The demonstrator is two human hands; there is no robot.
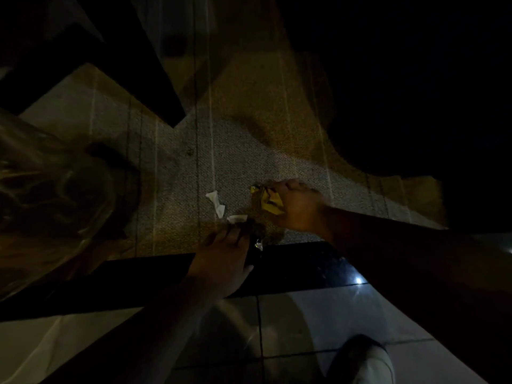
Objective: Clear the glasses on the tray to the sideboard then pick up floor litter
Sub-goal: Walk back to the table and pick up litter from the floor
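The scene is dim. My right hand [297, 207] is down on the grey carpet [177, 167] with its fingers closed on a crumpled yellow wrapper [267, 199]. Just left of it lie a torn white paper scrap [216, 202] and a smaller white piece [237, 218]. My left hand [221, 259] reaches over the carpet's dark border, holding a dark object with a small shiny foil bit [259, 244] at its edge. No glasses or tray are in view.
A translucent plastic bag [47, 189] fills the left side. Dark furniture legs [133, 67] cross the upper left. A black strip [299, 267] separates the carpet from glossy floor tiles [304, 322]. My light shoe [368, 364] shows at the bottom right.
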